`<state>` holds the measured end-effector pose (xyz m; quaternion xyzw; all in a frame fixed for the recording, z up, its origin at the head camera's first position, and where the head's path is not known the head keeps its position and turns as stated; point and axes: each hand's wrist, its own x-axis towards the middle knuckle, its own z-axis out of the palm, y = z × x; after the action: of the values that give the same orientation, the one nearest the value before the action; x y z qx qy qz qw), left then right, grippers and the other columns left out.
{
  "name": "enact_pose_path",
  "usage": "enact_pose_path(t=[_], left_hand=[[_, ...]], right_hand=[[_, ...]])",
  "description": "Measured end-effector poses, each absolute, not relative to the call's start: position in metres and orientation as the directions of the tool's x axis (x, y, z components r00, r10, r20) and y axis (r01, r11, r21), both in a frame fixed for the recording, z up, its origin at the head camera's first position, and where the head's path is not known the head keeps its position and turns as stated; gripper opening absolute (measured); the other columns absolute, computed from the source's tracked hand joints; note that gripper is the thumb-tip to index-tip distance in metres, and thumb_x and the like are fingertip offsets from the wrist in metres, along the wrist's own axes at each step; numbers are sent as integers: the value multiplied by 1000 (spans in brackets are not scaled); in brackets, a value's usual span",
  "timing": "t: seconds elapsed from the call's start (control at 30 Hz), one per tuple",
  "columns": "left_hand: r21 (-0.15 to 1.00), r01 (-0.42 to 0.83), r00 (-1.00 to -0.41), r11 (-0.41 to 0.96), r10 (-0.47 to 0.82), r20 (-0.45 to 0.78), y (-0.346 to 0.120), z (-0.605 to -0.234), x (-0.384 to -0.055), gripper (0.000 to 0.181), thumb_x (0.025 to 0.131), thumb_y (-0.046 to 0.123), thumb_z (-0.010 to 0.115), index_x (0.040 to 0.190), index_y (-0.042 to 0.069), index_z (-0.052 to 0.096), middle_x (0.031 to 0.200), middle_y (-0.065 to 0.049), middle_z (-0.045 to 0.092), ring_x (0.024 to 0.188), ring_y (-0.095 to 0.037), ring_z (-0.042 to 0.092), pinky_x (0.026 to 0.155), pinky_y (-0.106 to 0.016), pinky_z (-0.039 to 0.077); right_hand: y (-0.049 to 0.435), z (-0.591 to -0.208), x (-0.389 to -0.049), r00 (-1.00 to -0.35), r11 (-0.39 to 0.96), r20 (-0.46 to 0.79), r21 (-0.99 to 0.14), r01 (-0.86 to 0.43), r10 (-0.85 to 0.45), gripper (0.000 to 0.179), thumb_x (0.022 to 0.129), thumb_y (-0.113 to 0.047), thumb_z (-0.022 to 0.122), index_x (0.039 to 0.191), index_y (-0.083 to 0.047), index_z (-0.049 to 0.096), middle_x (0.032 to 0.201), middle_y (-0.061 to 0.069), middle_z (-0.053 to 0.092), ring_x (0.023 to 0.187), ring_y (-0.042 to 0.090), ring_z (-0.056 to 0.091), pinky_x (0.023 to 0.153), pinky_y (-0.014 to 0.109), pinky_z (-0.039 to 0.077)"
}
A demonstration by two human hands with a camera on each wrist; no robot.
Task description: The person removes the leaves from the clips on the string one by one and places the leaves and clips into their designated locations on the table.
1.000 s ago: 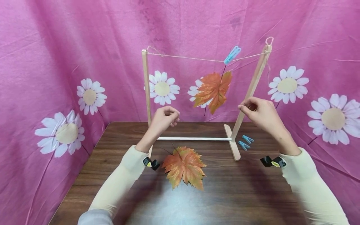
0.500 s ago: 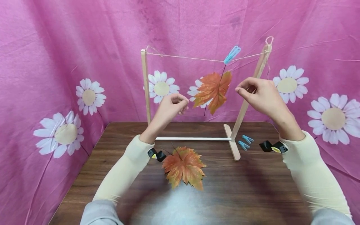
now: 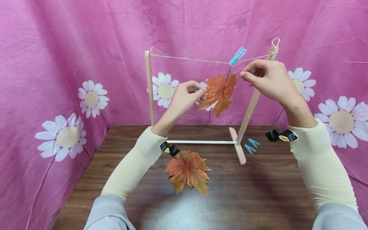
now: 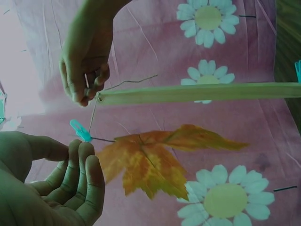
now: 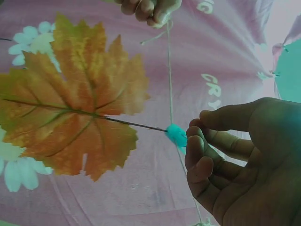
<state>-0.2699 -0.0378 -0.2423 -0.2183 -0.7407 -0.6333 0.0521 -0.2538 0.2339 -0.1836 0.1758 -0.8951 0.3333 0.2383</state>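
Observation:
An orange artificial maple leaf (image 3: 220,92) hangs by its dark stem from a blue clothespin (image 3: 237,57) clipped on a thin string (image 3: 189,59). My left hand (image 3: 185,97) is raised just left of this leaf, fingers loosely bent and holding nothing. To the right of the leaf, below the clothespin's level, my right hand (image 3: 270,78) is up with its fingertips close together and nothing between them. In the right wrist view the clothespin (image 5: 176,135) lies just beyond the right fingertips. A second maple leaf (image 3: 188,172) lies flat on the brown wooden table (image 3: 138,204).
The string runs between two wooden posts, the left post (image 3: 149,86) and the right post (image 3: 250,111), joined low down by a white rod (image 3: 201,142). Two blue clothespins (image 3: 251,146) lie beside the right foot (image 3: 238,148). A pink curtain (image 3: 123,38) with daisies surrounds the table.
Both hands have risen: the left moved up and right toward the hanging leaf, the right moved up beside the string. The leaves, clothespins and stand stay where they were.

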Motion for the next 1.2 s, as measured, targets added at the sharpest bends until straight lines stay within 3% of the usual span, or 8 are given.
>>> enact_pose_path(t=[0.13,0.4,0.73,1.1,1.2], left_hand=[[916,391,-897,87,259,358,-30,-233,-272,11,104,9,69,102,-1,72,80,-6,73,72,-14,71,72,-36,66],[926,376,-898,28,257,357,-11,-221,-280,13,102,5,68,103,-7,71,77,-5,72,71,-14,71,68,-28,65],[922,387,-893,-9,246,377,10,-206,-291,16,103,4,66,108,-10,70,78,-8,73,69,-16,72,69,-29,66],[916,395,-906,66,195,376,29,-195,-298,9,104,7,66,103,0,71,90,-13,77,81,-23,77,78,-31,68],[909,399,-909,121,179,375,32,-193,-301,11,104,10,66,106,1,72,97,-13,80,88,-22,79,79,-24,66]], right_hand=[[231,-173,-258,-844,692,512,-552,-465,-158,20,100,-28,76,106,-10,79,75,-26,68,67,-3,63,60,11,48],[227,-150,-267,-859,673,492,-590,-447,-139,2,96,-23,79,99,-23,80,71,-23,68,62,-1,58,56,15,44],[225,-118,-271,-874,658,468,-619,-430,-131,13,98,-20,77,92,-30,79,68,-21,68,60,3,56,55,14,45],[232,-101,-288,-902,689,412,-619,-378,-124,8,97,-25,78,105,-26,79,73,-21,70,63,3,60,55,15,47],[236,-98,-293,-922,718,364,-606,-344,-135,13,96,-29,78,110,-28,78,76,-23,71,66,2,63,57,16,49]])
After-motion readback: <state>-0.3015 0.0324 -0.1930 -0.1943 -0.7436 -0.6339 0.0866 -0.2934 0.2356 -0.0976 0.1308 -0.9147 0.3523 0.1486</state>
